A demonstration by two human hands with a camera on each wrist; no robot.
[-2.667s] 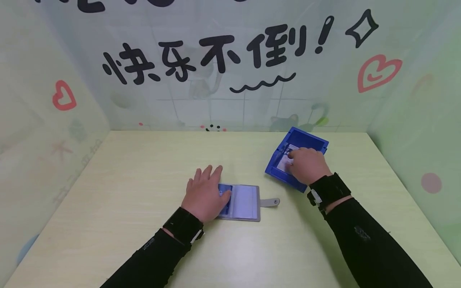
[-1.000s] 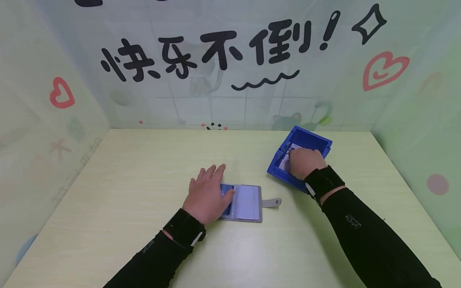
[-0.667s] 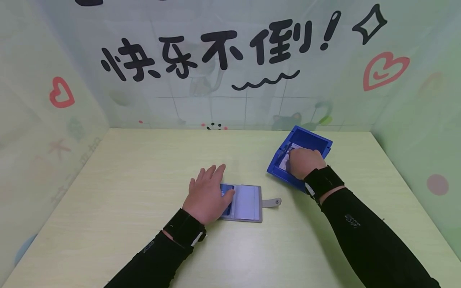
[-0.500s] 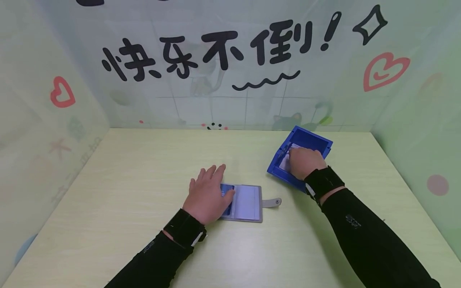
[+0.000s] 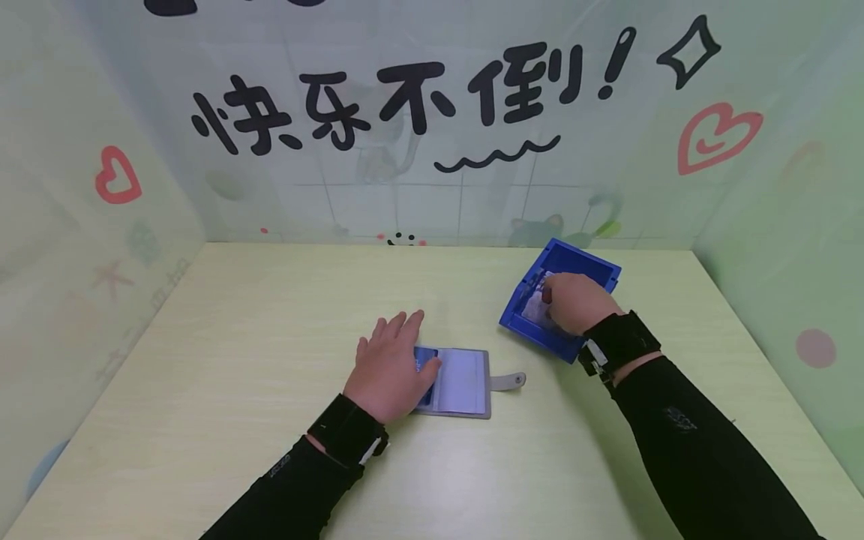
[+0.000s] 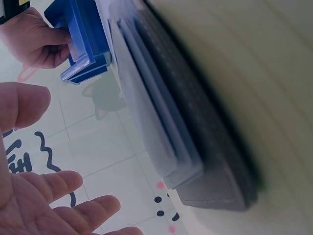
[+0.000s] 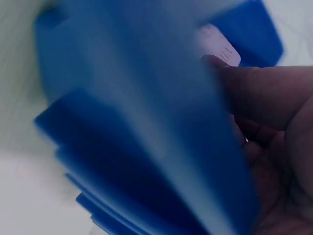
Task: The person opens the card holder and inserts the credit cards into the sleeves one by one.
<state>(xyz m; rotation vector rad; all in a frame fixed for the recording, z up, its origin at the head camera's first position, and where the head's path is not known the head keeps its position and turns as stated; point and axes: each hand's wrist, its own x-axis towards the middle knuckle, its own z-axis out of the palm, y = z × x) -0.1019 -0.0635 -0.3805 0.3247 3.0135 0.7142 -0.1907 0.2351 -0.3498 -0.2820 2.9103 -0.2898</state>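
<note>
An open grey card holder [image 5: 461,381] with clear sleeves lies on the table, its snap strap [image 5: 508,382] pointing right. My left hand [image 5: 386,370] is spread over its left half, fingers extended, covering part of a blue card [image 5: 427,360]. In the left wrist view, the sleeves [image 6: 146,103] stand slightly raised from the grey cover [image 6: 215,161]. My right hand [image 5: 579,303] reaches into a blue plastic box [image 5: 574,259], fingers curled. Its thumb and fingers pinch a pale printed card [image 7: 225,46] inside; the hand hides much of that card.
A pale wooden table [image 5: 283,322] carries everything. A printed backdrop [image 5: 378,180] with black lettering rises behind it, close to the box's far corner. Side panels [image 5: 796,247] border the table left and right.
My right hand first reached deeper into the box, then rose slightly, with its wrist shifting right. The left hand, card holder and box stay nearly where they were.
</note>
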